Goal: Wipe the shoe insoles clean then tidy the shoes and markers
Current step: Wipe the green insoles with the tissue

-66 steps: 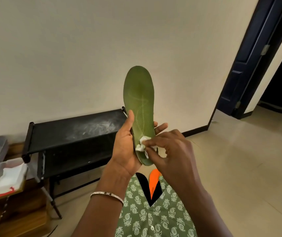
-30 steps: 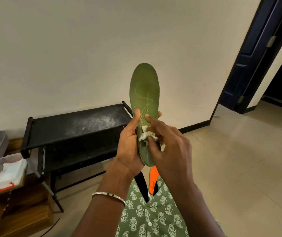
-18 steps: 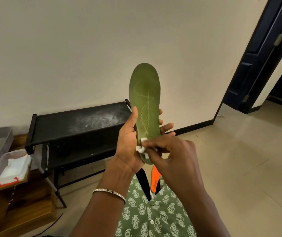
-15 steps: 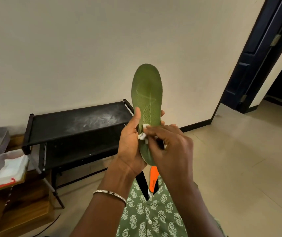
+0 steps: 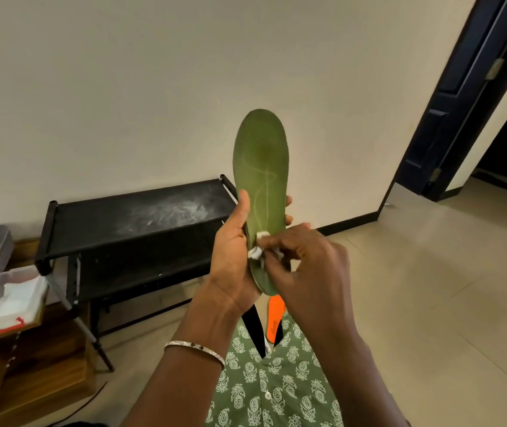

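At frame centre the left hand point(image 5: 233, 257) grips a green insole point(image 5: 261, 180) upright by its heel. The right hand point(image 5: 307, 272) pinches a white wipe point(image 5: 256, 251) against the insole's lower part.

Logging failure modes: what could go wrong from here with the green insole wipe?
1. The white wad is small; the right hand pinching it could drop it.
2. The left hand grips the green insole only at its lower end, so the top may flex when pressed.
3. The pale squiggle above could be missed.
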Tool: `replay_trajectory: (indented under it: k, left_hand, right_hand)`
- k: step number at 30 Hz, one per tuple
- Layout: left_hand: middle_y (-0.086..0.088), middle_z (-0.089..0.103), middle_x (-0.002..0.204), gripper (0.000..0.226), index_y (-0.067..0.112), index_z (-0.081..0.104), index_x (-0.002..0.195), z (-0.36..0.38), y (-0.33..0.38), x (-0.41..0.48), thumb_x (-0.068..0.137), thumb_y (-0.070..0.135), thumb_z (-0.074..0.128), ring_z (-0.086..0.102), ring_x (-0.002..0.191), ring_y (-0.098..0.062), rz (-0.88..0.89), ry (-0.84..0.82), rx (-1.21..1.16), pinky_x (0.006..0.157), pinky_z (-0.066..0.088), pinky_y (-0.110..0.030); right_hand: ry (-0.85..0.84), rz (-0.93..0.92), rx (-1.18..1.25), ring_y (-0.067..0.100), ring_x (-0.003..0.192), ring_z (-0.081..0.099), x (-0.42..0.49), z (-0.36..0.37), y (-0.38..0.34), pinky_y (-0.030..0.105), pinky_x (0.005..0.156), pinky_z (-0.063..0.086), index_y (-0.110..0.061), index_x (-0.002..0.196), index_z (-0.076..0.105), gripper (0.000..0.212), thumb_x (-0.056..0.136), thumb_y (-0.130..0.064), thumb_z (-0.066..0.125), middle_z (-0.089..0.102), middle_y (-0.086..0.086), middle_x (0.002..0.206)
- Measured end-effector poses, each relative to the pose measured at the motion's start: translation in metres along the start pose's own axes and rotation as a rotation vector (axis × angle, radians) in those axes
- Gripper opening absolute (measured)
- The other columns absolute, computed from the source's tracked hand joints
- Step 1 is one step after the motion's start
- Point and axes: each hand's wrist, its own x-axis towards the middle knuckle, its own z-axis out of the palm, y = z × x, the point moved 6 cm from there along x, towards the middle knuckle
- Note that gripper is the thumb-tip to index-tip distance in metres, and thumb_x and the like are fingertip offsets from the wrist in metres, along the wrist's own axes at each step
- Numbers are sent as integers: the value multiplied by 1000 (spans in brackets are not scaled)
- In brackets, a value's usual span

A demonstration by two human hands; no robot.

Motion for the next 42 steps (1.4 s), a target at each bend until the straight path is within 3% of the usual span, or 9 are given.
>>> replay_trajectory:
  k: [4,8,13,16,22,25,28,35,42]
  left_hand:
    - [-12,69,103,67,1,65,124,2,-3,-1,94,58,44,69,93,-23,0,-13,10,97,53,-40]
    - [-19,62,118,75,1,55,139,-6,1,2,94,61,46,53,117,-32,0,-29,28,117,33,-53]
    - [-23,59,133,67,1,55,138,-3,1,1,98,53,42,61,108,-33,35,-17,97,93,55,-43]
    - [-17,59,128,71,1,52,141,-2,-4,3,98,56,42,50,118,-33,-23,-29,79,113,36,-50]
    - [-21,53,129,70,0,52,141,-5,-8,7,99,55,40,47,121,-38,-51,-72,66,119,27,-58]
    - [-21,62,117,68,1,51,142,1,-13,4,99,53,40,59,112,-37,-93,-123,100,108,43,-54]
    - [-18,58,121,67,2,50,143,1,-14,4,98,53,44,56,116,-33,-111,-142,68,112,40,-51]
    - [-11,57,93,78,0,50,142,-7,-1,6,94,60,47,60,107,-33,-58,-113,42,110,39,-50]
    - [-22,52,127,80,1,47,145,-3,-9,4,94,63,45,49,119,-33,-120,-145,31,116,31,-50]
  right_hand:
    - [68,-2,-7,8,76,65,5,1,5,34,66,56,-19,91,79,17,79,-7,78,73,-10,85]
    - [82,230,328,7,81,71,-1,-13,18,26,70,60,-19,98,76,21,81,-7,79,75,-10,91]
    - [49,432,694,25,80,74,0,-23,29,38,73,61,-10,96,66,16,85,0,72,70,2,96]
    - [-19,479,697,25,84,74,-4,-14,32,39,81,60,-9,95,73,12,86,-1,72,74,5,93]
    - [-50,463,529,7,91,71,-5,-10,34,21,78,58,-15,110,74,34,77,-15,84,74,-3,101]
    - [28,284,151,4,76,67,-1,-12,29,14,68,54,-17,105,75,29,77,-18,84,68,-8,95]
    - [64,173,-82,9,76,60,1,-13,26,26,64,50,-19,99,76,19,80,-22,80,64,-9,86]
    - [-382,31,-49,7,77,55,-7,-6,4,21,62,41,-30,82,78,6,78,-34,80,66,-16,72]
    - [-12,65,-163,13,80,47,6,-3,14,22,66,34,-23,91,79,15,77,-27,82,63,-10,77]
